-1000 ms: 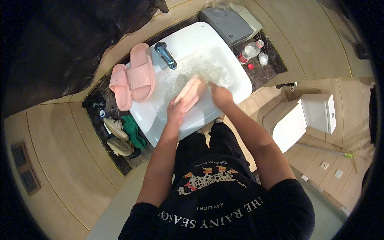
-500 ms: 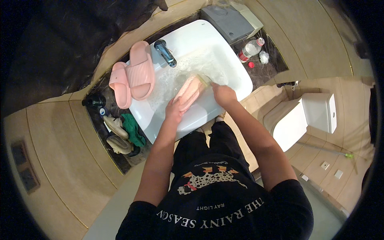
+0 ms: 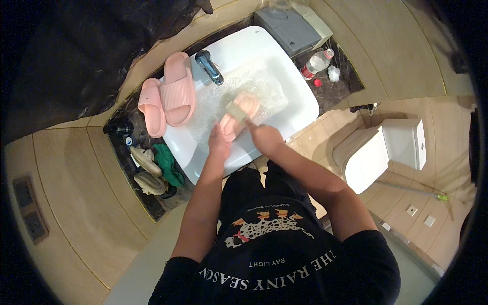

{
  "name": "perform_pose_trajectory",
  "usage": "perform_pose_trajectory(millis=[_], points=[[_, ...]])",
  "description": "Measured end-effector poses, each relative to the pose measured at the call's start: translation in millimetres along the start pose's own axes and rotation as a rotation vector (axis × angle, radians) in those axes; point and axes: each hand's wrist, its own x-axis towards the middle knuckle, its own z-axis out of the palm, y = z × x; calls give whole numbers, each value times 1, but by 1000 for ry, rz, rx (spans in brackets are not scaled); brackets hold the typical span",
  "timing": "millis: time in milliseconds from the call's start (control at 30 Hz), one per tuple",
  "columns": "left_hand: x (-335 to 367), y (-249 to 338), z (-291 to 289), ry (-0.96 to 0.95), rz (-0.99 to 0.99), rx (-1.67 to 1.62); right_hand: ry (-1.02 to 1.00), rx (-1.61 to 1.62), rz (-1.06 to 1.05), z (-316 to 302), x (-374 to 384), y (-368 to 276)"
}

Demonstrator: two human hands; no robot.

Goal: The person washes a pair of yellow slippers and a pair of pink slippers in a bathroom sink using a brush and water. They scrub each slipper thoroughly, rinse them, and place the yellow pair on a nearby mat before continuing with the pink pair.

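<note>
My left hand (image 3: 219,144) grips the near end of a wet pink slipper (image 3: 248,101), holding it over the soapy water in the white sink (image 3: 300,109). In my right hand (image 3: 266,138) is a scrubbing brush (image 3: 237,112) with a pale, yellowish head. Its head lies across the middle of the slipper; the handle is mostly hidden by my fingers. Two more pink slippers rest side by side at the sink's left: a larger one (image 3: 179,91) on the rim and a smaller-looking one (image 3: 152,108) partly over the dark counter.
A dark faucet (image 3: 209,67) rises at the sink's back. On the right counter are a plastic bottle (image 3: 317,63), a red cap (image 3: 317,82) and a grey box (image 3: 287,31). Beige shoes (image 3: 146,160) and a green cloth (image 3: 168,165) lie left. A white toilet (image 3: 363,157) stands at right.
My right hand has drawn the brush leftward and nearer, from the slipper's far end to its middle. The slipper has turned in my left hand, now showing a broader face.
</note>
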Motion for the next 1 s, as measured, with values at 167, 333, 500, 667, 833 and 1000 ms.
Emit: perform_pose_trajectory(millis=[167,333,500,667,833,1000], points=[[-5,15,-5,-52,-110,-255,-45,54,-132,1,-25,-32],[-15,24,-3,-8,-114,-370,-129,64,-163,-5,-42,-52],[-31,35,1,-164,-160,-491,-161,104,-229,-19,-50,-37],[-8,16,-19,-326,-103,-393,-197,3,-301,-30,-46,6],[-8,13,-13,-355,-74,-314,-132,-114,-341,-43,-43,50],[-2,8,-10,-357,-33,-262,31,-243,-356,-48,-35,76]])
